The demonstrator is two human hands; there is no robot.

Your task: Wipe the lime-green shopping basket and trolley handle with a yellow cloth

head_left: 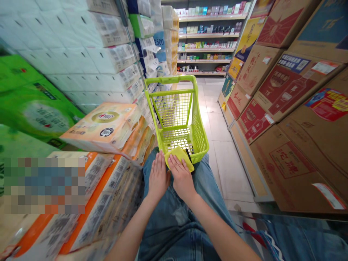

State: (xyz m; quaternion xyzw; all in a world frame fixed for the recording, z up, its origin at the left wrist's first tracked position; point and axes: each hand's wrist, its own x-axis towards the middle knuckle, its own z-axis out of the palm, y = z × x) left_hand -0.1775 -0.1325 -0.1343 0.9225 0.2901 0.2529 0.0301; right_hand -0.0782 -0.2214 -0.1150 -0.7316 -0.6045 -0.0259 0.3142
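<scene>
A lime-green plastic shopping basket (pixel 201 139) with grid walls stands just past my knees, its handle frame raised at the far end. My right hand (pixel 181 174) presses a folded yellow cloth (pixel 187 159) onto the basket's near edge, fingers laid over it. Beside it, my left hand (pixel 158 177) has its fingers stretched out flat, the tips touching or very close to the basket's near left corner. I see nothing held in that hand. A thin dark strip (pixel 188 155) shows next to the cloth.
Stacked tissue packs (pixel 103 123) crowd the left side, close to my left arm. Cardboard cartons (pixel 293 159) form a wall on the right. A tiled aisle floor (pixel 214 125) runs to shelves (pixel 209 34) of small boxes. Blue denim (pixel 307 239) shows at lower right.
</scene>
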